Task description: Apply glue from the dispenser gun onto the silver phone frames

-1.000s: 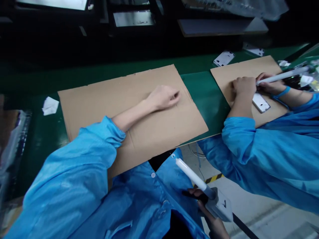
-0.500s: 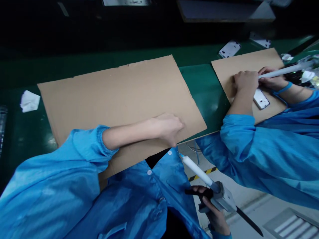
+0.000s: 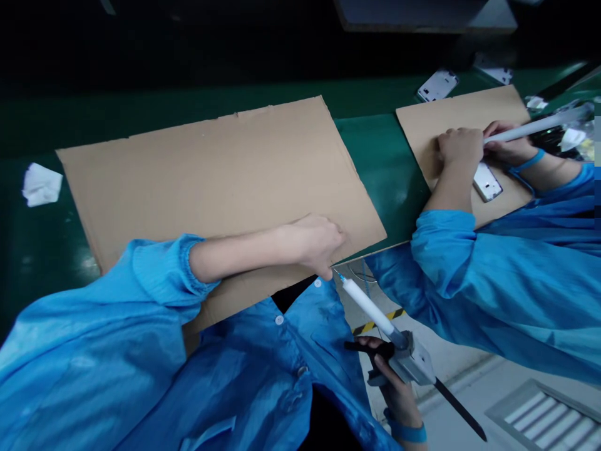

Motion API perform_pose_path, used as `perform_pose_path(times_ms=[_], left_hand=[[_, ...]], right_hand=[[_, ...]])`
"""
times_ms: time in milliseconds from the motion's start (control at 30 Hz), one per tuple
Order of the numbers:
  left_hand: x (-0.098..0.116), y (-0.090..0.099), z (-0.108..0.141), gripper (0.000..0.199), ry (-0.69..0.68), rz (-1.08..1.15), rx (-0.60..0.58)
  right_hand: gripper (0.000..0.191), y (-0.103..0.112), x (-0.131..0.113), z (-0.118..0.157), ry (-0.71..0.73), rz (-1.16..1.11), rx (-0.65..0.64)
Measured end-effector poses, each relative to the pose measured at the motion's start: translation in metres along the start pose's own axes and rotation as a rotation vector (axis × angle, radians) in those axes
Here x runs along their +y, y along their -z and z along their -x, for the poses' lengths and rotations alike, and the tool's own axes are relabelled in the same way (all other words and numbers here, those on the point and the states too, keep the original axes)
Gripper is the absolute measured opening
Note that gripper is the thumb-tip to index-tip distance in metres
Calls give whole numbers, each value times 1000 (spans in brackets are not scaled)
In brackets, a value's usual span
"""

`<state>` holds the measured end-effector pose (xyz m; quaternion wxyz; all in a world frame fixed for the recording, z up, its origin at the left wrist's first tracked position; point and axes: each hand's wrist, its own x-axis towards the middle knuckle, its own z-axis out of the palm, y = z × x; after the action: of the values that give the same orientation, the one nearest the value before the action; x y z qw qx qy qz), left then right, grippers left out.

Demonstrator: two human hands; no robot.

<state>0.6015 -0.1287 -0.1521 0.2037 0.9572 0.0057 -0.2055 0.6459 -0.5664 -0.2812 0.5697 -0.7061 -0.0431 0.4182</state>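
Left hand (image 3: pixel 317 244) has slid back across flat brown cardboard sheet (image 3: pixel 211 169) to its near edge, fingers curled, pinching the white-tubed glue gun's (image 3: pixel 375 319) tip; right hand (image 3: pixel 394 385) clamps the gun's handle, just below that edge.

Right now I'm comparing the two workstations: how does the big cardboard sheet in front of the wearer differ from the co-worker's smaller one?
The large cardboard sheet bears only the wearer's left hand, at its near edge; the smaller cardboard sheet carries a white phone shell under the co-worker's hands. The large one overhangs the green belt toward the wearer. The right hand holds a glue gun off it. Both are plain brown sheets lying flat.
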Motion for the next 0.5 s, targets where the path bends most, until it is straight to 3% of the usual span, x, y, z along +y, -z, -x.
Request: perform_pose_path(times_ms=[500], left_hand=[[-5,-2,-1,61,-35,-24,8]], right_hand=[[41,-4,0,-5,-35,-9,-10]])
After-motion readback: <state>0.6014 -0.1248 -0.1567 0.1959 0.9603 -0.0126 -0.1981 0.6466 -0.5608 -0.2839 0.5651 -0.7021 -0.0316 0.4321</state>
